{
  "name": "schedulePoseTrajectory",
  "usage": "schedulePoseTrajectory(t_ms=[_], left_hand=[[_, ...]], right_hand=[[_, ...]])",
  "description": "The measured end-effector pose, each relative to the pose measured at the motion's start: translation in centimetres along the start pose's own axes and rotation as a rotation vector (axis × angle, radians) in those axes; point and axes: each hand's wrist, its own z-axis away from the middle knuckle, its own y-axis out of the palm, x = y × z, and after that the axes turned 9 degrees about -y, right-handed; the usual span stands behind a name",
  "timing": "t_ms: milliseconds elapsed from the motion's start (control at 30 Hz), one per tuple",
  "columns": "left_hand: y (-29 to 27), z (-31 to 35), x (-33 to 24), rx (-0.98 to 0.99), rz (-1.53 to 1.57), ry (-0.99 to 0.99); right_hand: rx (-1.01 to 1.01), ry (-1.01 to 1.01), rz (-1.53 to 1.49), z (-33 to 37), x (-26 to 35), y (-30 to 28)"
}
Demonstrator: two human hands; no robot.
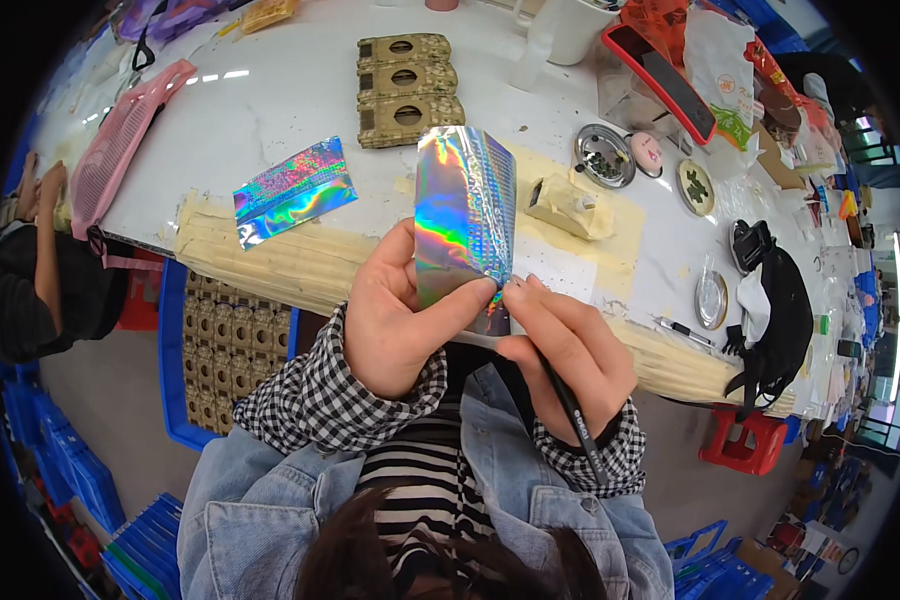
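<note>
My left hand (395, 320) is closed on a shiny rainbow holographic sticker sheet (460, 200), held upright and bent over the table's front edge. Thumb and fingers grip its lower part. My right hand (575, 355) pinches at the sheet's lower right corner, its fingertips against my left thumb. Tucked in that same hand is a slim black tool (572, 415), like a pair of tweezers; its tip is hidden. Another holographic sheet (295, 190) lies flat to the left. Beyond my hands sit several camouflage-patterned casings (405, 90) with round holes, lined up in a column.
A tape-covered block (568, 207) stands right of the sheet. Small dishes (605, 155) with tiny dark parts, a red-cased phone (660, 85), a craft knife (685, 332) and a black bag (775, 320) lie further right. A blue crate (170, 390) of casings is below left. Another person's arm (48, 240) shows at far left.
</note>
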Motion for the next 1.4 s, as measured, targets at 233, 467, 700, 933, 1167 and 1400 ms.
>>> schedulePoseTrajectory(t_ms=[233,467,700,933,1167,1400], left_hand=[[0.0,0.1,0.2,-0.016,0.006,-0.010],[0.2,0.0,0.3,-0.010,0.010,-0.040],[0.2,-0.1,0.4,-0.009,0.027,-0.038],[0.2,-0.1,0.5,-0.003,0.030,-0.049],[0.1,-0.1,0.6,0.014,0.047,-0.034],[0.1,-0.1,0.6,0.017,0.039,-0.041]], right_hand=[[-0.028,-0.122,0.057,0.4,-0.4,0.6],[-0.026,-0.163,0.080,1.0,-0.9,0.7],[-0.020,-0.212,0.122,1.4,-1.1,1.1],[-0.011,-0.207,0.115,1.7,-1.3,1.1],[-0.009,-0.203,0.091,1.8,-1.4,1.2],[-0.007,-0.201,0.098,1.9,-1.4,1.1]])
